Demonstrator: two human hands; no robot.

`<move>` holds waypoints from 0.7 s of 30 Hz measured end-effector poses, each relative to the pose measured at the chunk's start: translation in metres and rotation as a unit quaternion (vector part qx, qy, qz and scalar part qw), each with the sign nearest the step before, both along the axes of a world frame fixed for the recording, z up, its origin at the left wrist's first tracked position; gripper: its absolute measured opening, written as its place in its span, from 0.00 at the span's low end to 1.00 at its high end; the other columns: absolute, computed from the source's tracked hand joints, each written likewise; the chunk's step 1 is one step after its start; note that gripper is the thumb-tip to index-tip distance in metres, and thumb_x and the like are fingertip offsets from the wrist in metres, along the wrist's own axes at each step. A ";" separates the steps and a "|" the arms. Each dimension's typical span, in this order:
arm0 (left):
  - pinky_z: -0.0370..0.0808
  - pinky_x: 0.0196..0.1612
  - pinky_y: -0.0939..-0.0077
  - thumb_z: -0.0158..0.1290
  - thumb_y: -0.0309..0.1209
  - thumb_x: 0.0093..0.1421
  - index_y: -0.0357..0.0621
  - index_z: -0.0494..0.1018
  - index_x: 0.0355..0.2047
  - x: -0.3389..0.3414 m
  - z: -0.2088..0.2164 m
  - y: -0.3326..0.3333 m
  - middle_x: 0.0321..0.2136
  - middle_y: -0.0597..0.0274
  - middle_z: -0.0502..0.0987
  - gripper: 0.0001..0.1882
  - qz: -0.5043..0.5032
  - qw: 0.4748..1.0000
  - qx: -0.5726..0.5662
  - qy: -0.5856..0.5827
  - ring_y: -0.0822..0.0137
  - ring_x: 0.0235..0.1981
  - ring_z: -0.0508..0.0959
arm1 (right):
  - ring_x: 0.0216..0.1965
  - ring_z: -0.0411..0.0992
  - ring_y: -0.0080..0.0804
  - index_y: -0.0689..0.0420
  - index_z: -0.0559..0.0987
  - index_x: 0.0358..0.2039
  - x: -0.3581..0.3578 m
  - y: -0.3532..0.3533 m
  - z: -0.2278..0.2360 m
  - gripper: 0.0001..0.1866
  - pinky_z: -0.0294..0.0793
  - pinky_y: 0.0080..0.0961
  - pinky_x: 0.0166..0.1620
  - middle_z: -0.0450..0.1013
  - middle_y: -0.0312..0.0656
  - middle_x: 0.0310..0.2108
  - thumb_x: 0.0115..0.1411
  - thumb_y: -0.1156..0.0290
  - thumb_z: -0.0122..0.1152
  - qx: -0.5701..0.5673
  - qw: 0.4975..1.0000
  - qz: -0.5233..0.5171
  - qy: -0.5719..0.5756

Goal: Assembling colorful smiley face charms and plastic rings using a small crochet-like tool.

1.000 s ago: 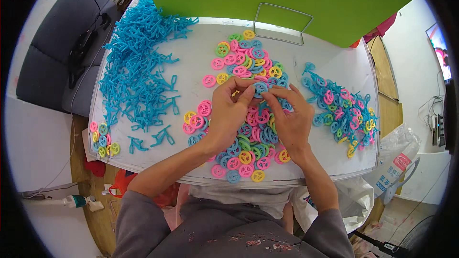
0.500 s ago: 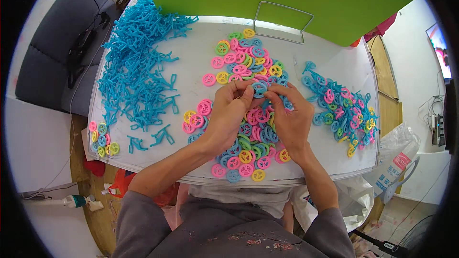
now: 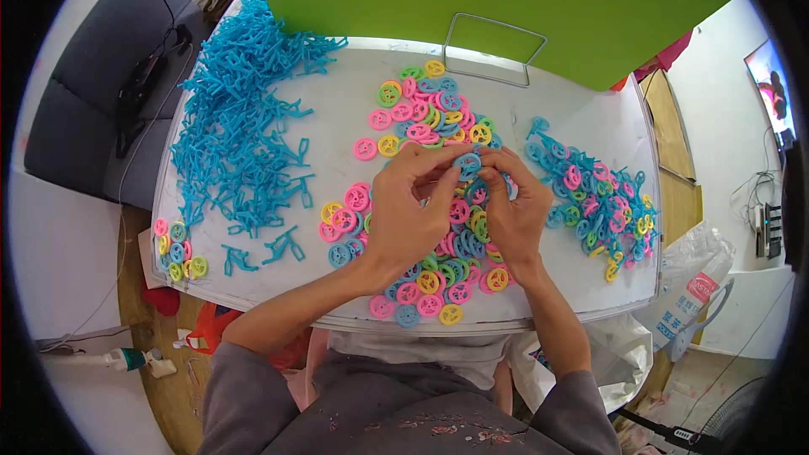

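Above the middle of the white table, a blue spoked plastic wheel (image 3: 467,167) is pinched between the fingertips of my left hand (image 3: 410,206) and my right hand (image 3: 517,212). A bit more blue plastic shows at the right fingertips; whether it is a separate part I cannot tell. Below and beyond both hands spreads a pile of small wheels (image 3: 419,111) in pink, yellow, green and blue, partly hidden by them. To the left lies a large heap of blue plastic frame pieces (image 3: 240,118). On the right is a heap of blue frames with coloured wheels attached (image 3: 594,198).
A tall green panel (image 3: 497,8) with a wire loop (image 3: 495,49) at its base stands along the table's far side. Several wheels (image 3: 177,250) sit at the left corner of the white table (image 3: 329,118). A white plastic bag (image 3: 691,278) hangs beyond the right edge.
Both hands stay together over the wheel pile. The blue wheel has shifted slightly right and nearer, turning more toward view, and my fingers have changed their hold on it.
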State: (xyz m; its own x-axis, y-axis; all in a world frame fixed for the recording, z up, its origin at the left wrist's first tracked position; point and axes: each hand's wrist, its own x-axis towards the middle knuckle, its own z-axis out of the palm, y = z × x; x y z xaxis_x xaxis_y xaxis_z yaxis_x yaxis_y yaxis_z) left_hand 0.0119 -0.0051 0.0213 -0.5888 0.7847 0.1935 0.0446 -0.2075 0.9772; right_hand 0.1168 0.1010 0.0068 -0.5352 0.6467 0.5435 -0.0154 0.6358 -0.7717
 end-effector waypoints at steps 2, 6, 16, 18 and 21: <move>0.77 0.42 0.80 0.46 0.16 0.60 0.38 0.73 0.48 0.001 0.002 0.000 0.39 0.58 0.74 0.16 0.000 1.000 0.005 -0.016 0.73 0.37 0.77 | 0.36 0.75 0.36 0.63 0.78 0.31 0.001 -0.001 0.001 0.03 0.68 0.32 0.53 0.77 0.45 0.31 0.55 0.79 0.60 -0.018 1.000 -0.001 -0.006; 0.76 0.38 0.84 0.48 0.17 0.59 0.36 0.74 0.47 0.000 0.012 0.001 0.36 0.62 0.75 0.16 -0.016 0.994 -0.020 -0.108 0.75 0.34 0.77 | 0.37 0.72 0.22 0.65 0.79 0.35 0.002 -0.006 0.005 0.06 0.71 0.22 0.45 0.78 0.41 0.34 0.59 0.77 0.59 -0.120 0.993 0.003 -0.018; 0.77 0.42 0.81 0.50 0.17 0.56 0.33 0.72 0.41 0.002 0.008 0.000 0.39 0.56 0.76 0.11 0.008 0.993 -0.011 -0.114 0.71 0.39 0.78 | 0.46 0.74 0.37 0.64 0.79 0.32 -0.001 0.000 0.000 0.05 0.70 0.30 0.50 0.77 0.47 0.37 0.55 0.83 0.58 0.020 0.999 0.011 0.022; 0.77 0.42 0.80 0.51 0.17 0.55 0.32 0.72 0.39 0.004 0.007 0.001 0.39 0.55 0.76 0.10 0.021 0.996 0.018 -0.090 0.71 0.40 0.78 | 0.47 0.74 0.38 0.64 0.79 0.32 0.001 0.001 0.005 0.05 0.70 0.31 0.51 0.77 0.48 0.37 0.54 0.83 0.57 0.012 1.000 0.017 0.012; 0.77 0.39 0.81 0.51 0.18 0.55 0.32 0.72 0.40 0.000 0.010 0.000 0.37 0.56 0.76 0.11 -0.019 0.993 0.021 -0.113 0.71 0.39 0.78 | 0.47 0.73 0.39 0.64 0.79 0.32 0.003 0.009 0.005 0.06 0.68 0.33 0.53 0.77 0.49 0.38 0.54 0.83 0.57 0.016 0.999 0.038 0.003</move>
State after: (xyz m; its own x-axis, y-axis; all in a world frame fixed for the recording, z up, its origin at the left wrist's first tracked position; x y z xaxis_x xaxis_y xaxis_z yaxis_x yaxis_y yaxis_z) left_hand 0.0117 -0.0053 0.0313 -0.5907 0.8015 0.0934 -0.1835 -0.2461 0.9517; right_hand 0.1201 0.1102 0.0121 -0.5787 0.5865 0.5666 -0.0684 0.6575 -0.7503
